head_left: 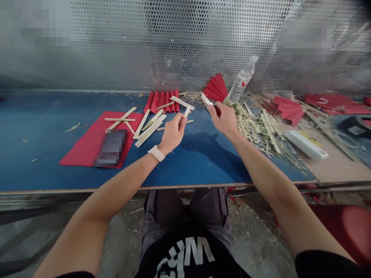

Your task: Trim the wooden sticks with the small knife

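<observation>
pale flat bamboo slat [187, 112] pinched by left hand [172, 133], long axis tilted up-away | small white-bladed knife [206, 99] gripped by right hand [224, 117], blade pointed up-left

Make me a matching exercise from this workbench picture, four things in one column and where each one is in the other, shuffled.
Things:
1. plastic bottle
2. red paper sheet
3. pleated red paper
4. white watch band

Places:
A. on the left wrist
B. leaning against the perforated metal screen
C. flat on the blue table, left of both hands, with bamboo sticks partly on it
D. at the back of the table, beyond the left hand

Pairs: 1-B, 2-C, 3-D, 4-A
</observation>
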`<state>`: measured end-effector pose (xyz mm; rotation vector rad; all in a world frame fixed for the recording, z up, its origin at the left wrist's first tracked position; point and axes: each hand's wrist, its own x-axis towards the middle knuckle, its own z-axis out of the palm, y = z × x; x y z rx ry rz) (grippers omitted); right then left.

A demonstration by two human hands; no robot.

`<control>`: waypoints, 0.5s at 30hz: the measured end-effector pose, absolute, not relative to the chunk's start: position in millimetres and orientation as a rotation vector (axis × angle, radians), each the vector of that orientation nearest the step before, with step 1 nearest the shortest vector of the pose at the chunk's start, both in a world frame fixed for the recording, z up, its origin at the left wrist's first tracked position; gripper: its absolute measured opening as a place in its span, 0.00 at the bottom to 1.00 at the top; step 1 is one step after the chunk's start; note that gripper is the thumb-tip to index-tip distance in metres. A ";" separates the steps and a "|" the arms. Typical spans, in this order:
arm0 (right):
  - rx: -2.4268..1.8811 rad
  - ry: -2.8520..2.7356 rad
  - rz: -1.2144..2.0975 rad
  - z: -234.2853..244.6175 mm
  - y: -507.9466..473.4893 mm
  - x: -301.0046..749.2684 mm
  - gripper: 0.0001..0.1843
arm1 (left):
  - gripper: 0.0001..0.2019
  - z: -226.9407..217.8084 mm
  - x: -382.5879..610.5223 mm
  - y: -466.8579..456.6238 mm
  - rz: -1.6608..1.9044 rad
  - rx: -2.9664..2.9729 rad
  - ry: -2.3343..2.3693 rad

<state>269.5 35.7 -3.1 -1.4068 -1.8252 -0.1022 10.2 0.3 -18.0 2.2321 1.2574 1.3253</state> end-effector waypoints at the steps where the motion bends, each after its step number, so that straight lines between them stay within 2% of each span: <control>1: -1.356 -1.834 -0.049 -2.8 30.9 261.8 0.28 | 0.11 -17.4 10.3 -1.1 1.309 2.258 1.257; 5: -1.180 -1.815 0.127 0.2 13.9 238.1 0.19 | 0.11 -13.4 12.5 -7.1 1.226 2.362 1.251; 15: -1.056 -1.810 0.127 2.1 10.3 231.4 0.08 | 0.09 -5.6 13.1 -15.4 1.077 2.415 1.185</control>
